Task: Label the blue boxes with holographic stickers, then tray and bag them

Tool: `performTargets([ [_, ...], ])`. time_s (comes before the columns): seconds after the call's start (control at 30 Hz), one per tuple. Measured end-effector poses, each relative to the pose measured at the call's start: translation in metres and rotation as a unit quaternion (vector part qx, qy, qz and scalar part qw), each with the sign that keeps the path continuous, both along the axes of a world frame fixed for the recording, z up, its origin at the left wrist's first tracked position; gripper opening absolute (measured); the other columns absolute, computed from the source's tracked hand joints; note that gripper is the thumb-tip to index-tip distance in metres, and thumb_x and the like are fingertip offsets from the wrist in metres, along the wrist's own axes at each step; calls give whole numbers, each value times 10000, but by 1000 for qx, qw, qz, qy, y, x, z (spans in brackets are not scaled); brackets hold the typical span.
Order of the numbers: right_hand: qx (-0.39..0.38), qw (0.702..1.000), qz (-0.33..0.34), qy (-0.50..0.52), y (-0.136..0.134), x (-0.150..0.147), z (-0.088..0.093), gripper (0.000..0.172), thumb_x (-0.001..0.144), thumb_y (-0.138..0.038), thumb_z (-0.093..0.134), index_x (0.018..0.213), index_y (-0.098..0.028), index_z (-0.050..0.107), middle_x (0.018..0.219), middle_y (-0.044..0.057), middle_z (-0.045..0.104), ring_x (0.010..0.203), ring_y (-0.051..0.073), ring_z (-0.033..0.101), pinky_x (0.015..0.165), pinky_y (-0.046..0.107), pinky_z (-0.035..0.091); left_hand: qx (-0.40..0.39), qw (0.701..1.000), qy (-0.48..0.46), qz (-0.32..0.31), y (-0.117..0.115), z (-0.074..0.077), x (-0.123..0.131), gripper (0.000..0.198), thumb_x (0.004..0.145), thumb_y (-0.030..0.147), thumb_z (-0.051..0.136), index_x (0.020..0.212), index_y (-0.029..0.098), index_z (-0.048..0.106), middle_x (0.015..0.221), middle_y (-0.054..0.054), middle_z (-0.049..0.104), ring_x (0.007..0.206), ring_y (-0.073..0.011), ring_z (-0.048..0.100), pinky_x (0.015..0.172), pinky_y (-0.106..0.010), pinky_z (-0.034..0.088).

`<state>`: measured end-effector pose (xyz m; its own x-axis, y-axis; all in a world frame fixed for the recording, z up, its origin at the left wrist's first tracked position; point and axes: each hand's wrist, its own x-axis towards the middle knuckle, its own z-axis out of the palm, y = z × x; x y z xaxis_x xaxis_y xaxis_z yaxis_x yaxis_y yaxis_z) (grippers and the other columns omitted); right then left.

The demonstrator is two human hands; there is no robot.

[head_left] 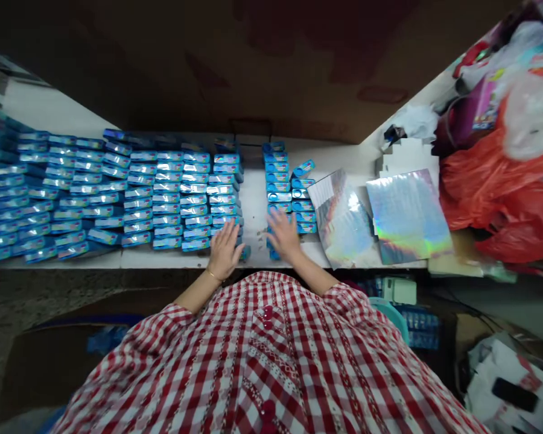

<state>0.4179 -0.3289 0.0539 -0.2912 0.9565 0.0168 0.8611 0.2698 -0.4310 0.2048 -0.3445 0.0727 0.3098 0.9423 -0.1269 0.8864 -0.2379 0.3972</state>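
Note:
Many small blue boxes (167, 208) stand in tight columns across the left and middle of a white table. My left hand (225, 249) lies over the near end of the rightmost of these columns, fingers stretched out. Across a narrow bare strip, my right hand (284, 235) rests with spread fingers on the near end of another column of blue boxes (277, 169). A shorter column of blue boxes (303, 205) stands just right of it, its far box turned askew. The boxes directly under both hands are partly hidden.
Two shiny holographic sheets (409, 216) lie at the right of the white table (253, 232). Beyond them are red plastic bags (502, 187) and a white carton (409, 158). A large brown cardboard panel (235, 66) rises along the back. A phone (514, 394) lies low at the right.

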Motion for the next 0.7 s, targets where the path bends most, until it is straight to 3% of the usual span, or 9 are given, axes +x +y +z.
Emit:
performTargets([
  [0.07, 37, 989, -143, 26, 11, 71, -8, 459, 923, -340, 333, 1302, -137, 495, 1374, 124, 480, 1327, 235, 368, 1086, 516, 280, 11, 999, -45, -22, 19, 8, 38, 522, 917, 391, 308, 1389, 179, 379, 1411, -115, 445, 1333, -212, 376, 1096, -400, 263],
  [0.13, 60, 969, -229, 70, 24, 140, -19, 464, 913, -342, 305, 1183, -91, 586, 1221, 172, 599, 1165, 230, 533, 998, 457, 404, 7, 997, -72, -38, 43, 15, 83, 487, 920, 391, 318, 1342, 183, 441, 1335, -103, 531, 1245, -202, 472, 1054, -364, 320],
  [0.2, 58, 962, -249, 97, 38, 197, -27, 437, 886, -343, 346, 1099, -90, 633, 1121, 172, 651, 1072, 230, 588, 949, 433, 443, 5, 996, -75, -43, 70, 21, 131, 458, 920, 388, 344, 1297, 172, 488, 1288, -100, 568, 1192, -203, 507, 1019, -345, 347],
  [0.27, 40, 964, -236, 114, 53, 234, -31, 402, 860, -334, 387, 1041, -101, 660, 1078, 164, 671, 1031, 233, 607, 932, 426, 452, 4, 998, -47, -48, 98, 22, 178, 447, 910, 392, 389, 1278, 165, 503, 1261, -103, 582, 1173, -228, 507, 996, -366, 352],
  [0.37, 10, 968, -208, 140, 67, 257, -31, 377, 838, -336, 421, 1004, -117, 679, 1052, 155, 682, 972, 234, 631, 897, 419, 472, -9, 998, 19, -63, 136, 15, 240, 417, 881, 381, 464, 1221, 152, 541, 1194, -127, 610, 1143, -266, 505, 943, -398, 367],
  [0.5, -10, 971, -165, 176, 63, 258, -30, 373, 853, -369, 421, 986, -147, 688, 1021, 128, 698, 927, 217, 650, 858, 390, 494, -38, 994, 86, -59, 172, -6, 302, 362, 849, 369, 526, 1080, 105, 616, 1074, -173, 646, 1088, -289, 528, 916, -421, 368],
  [0.6, -12, 977, -130, 167, 53, 259, -31, 375, 885, -361, 380, 972, -169, 690, 993, 98, 708, 933, 193, 650, 852, 362, 500, -74, 991, 105, -36, 189, -20, 328, 295, 837, 272, 539, 1050, 100, 652, 1064, -183, 656, 1061, -272, 560, 923, -413, 373],
  [0.7, 11, 984, -115, 132, 55, 267, -28, 381, 906, -334, 351, 1007, -176, 683, 1017, 94, 698, 970, 189, 633, 875, 362, 488, -102, 990, 97, -3, 197, -27, 336, 269, 841, 221, 498, 1003, 127, 691, 1045, -173, 674, 1009, -258, 602, 874, -388, 416],
])
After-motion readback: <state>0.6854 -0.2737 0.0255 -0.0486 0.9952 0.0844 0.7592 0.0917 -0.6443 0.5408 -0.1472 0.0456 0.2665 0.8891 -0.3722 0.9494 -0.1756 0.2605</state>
